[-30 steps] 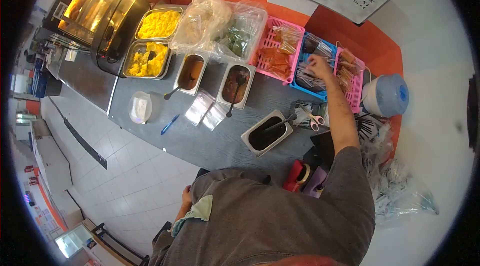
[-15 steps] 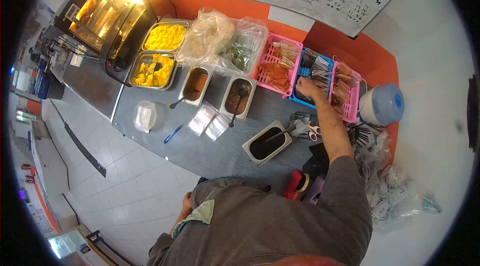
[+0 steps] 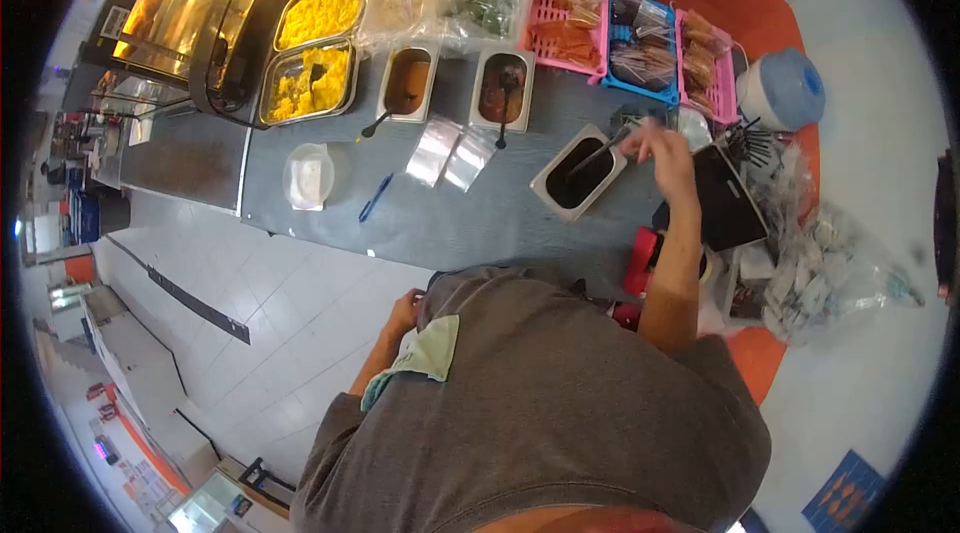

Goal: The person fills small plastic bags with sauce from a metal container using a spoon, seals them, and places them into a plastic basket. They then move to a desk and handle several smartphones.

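Note:
My right hand [image 3: 664,151] hangs over the counter beside a metal pan of dark sauce [image 3: 575,185]. Its fingers look apart, a little blurred, with nothing plainly held. They are close to the handle of the spoon [image 3: 590,161] resting in that pan. The hand covers the spot where pink-handled scissors lay. Behind it stand a blue basket [image 3: 640,85] of small packets and a pink basket [image 3: 712,83] of more packets. Down at my side, my left hand [image 3: 405,313] rests near my hip by a pale green cloth [image 3: 430,351]; its fingers are mostly hidden.
Two trays of yellow food [image 3: 318,17] stand near a lit glass warmer [image 3: 175,18]. Two sauce pans with ladles [image 3: 408,83], clear sachets [image 3: 432,151], a blue pen [image 3: 376,199] and a plastic tub [image 3: 308,177] sit on the counter. Plastic bags [image 3: 830,263] lie at the right.
My right hand has come back from the blue basket toward my body and now hovers by the dark sauce pan. The view has shifted; my left hand stays at my side.

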Motion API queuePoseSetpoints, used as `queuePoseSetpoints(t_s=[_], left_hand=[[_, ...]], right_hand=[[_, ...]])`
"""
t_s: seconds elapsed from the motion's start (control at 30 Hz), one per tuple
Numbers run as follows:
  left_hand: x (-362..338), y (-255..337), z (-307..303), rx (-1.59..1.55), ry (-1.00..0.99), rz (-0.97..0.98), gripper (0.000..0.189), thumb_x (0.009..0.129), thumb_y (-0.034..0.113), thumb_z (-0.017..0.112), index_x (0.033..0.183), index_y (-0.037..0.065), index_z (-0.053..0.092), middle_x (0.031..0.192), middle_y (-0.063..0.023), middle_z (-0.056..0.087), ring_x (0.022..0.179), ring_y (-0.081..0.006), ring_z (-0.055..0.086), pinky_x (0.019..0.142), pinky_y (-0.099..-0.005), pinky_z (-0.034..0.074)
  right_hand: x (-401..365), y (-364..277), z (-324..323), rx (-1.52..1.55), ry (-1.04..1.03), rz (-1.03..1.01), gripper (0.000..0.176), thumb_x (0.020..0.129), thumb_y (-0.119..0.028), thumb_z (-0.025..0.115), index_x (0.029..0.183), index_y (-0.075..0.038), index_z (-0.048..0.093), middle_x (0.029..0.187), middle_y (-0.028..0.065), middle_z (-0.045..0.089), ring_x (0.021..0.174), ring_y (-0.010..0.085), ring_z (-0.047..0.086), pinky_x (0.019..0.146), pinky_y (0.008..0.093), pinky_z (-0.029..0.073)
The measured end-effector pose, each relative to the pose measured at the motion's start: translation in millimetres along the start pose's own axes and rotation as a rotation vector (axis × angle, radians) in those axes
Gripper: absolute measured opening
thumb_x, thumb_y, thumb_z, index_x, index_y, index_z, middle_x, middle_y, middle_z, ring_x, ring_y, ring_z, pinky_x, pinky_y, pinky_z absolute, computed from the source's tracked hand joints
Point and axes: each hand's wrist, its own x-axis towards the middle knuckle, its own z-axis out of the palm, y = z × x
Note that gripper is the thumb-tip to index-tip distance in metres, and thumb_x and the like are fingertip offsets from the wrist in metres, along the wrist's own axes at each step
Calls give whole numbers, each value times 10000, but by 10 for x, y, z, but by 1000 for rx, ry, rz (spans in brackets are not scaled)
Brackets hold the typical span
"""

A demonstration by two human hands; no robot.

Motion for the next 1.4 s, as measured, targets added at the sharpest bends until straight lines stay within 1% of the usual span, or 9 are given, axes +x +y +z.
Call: queuePoseSetpoints(t_s=[0.2,0.27,0.5,0.73,1.03,1.17,1.23,1.33,1.4], left_hand=[[405,68,-744,206,-258,20,319,890,317,551,960,23,655,828,-175,686,789,-304,669,732,-392,510],[531,151,-1003,169,-332,2,350,889,338,564,888,6,673,750,-152,684,733,-262,668,699,-375,505],[946,545,-1684,46,167,312,300,874,287,602,916,-5,656,799,-189,668,727,-324,650,669,-390,494],[1644,1268,-1420,256,144,751,273,829,284,625,983,62,660,1025,-152,639,998,-331,573,860,-423,466],[2001,1829,-500,1098,296,876,600,896,500,456,1380,150,409,1476,-40,336,1404,-250,198,1048,-702,25],[1920,1870,-699,527,212,911,512,868,433,555,1259,104,528,1306,7,511,1299,-207,353,1005,-717,48],[1673,2026,-898,418,347,1018,352,841,290,655,1102,67,577,1112,-23,593,1094,-179,524,938,-639,308],[1539,2134,-974,-610,-89,806,165,824,28,659,801,41,497,776,-30,581,696,-63,550,592,-219,464],[1120,2351,-1205,-822,-315,638,164,840,16,629,784,61,482,782,-19,568,729,-80,557,656,-234,471]], right_hand=[[-1028,794,658,-696,-60,518,351,963,-313,477,1123,-10,553,929,128,656,766,220,660,649,341,499],[-1014,765,973,55,335,783,407,941,-305,521,1246,-39,483,1007,113,630,832,237,659,648,344,496],[-1058,1685,1436,414,630,460,302,925,-254,551,1167,-76,519,1045,80,618,890,227,650,671,338,490],[-1620,1450,1976,405,588,508,185,899,-205,584,1058,-114,559,909,18,588,799,158,596,653,296,476],[-1813,1001,2529,41,636,592,298,911,-245,573,1163,-93,521,957,60,601,879,155,567,714,309,464],[-1986,1175,2367,-215,907,273,378,874,-231,638,1193,-69,515,1044,110,622,971,209,590,852,335,440],[-2040,909,2347,-252,862,292,389,868,-212,645,1202,-65,510,1080,109,613,995,203,581,859,332,443],[-1937,338,2371,-213,704,281,387,866,-190,649,1207,-59,519,1121,107,602,1024,193,573,865,323,451],[-1699,-79,2541,0,565,176,323,878,-173,634,1162,-37,561,1080,89,615,981,171,583,843,303,458]])
